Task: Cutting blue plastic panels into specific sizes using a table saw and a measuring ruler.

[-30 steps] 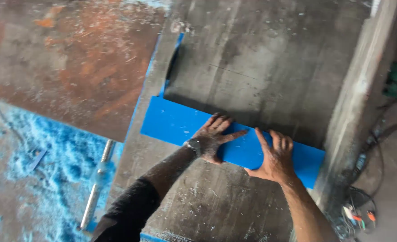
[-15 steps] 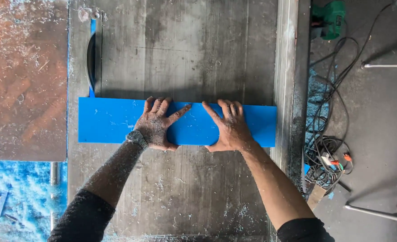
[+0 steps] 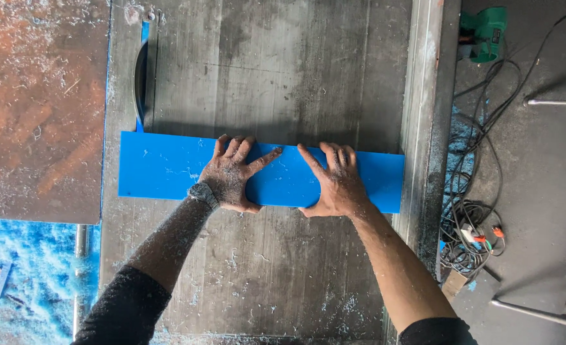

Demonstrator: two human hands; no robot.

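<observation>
In the head view we look straight down on a grey, dust-strewn saw desk [image 3: 263, 76]. A long blue panel [image 3: 161, 167] lies flat across it, its length running from the desk's left edge to the raised metal rail [image 3: 423, 128] along the right edge, which its right end touches or nearly touches. Our left hand [image 3: 230, 176] and right hand [image 3: 335, 182] both rest on the panel's middle, palms down and fingers spread, thumbs pointing toward each other. Neither grip is closed around anything; both are open and pressing flat, which seems meant to hold the panel down and square while keeping the fingers away from the cut line. A watch [image 3: 203, 193] sits on the left wrist.

Near the desk's far left corner a dark curved saw blade [image 3: 141, 83] rises from a slot, just beyond the panel's far edge and in line with its left part. Our hands are well apart from it, to its right.

The far half of the desk beyond the panel is open, as is the near half under our forearms. Left of the desk lies a rusty brown sheet [image 3: 40, 108], with blue shavings [image 3: 21, 275] on the floor below it. To the right, tangled cables [image 3: 474, 211] and a green power tool [image 3: 484, 32] lie on the floor.
</observation>
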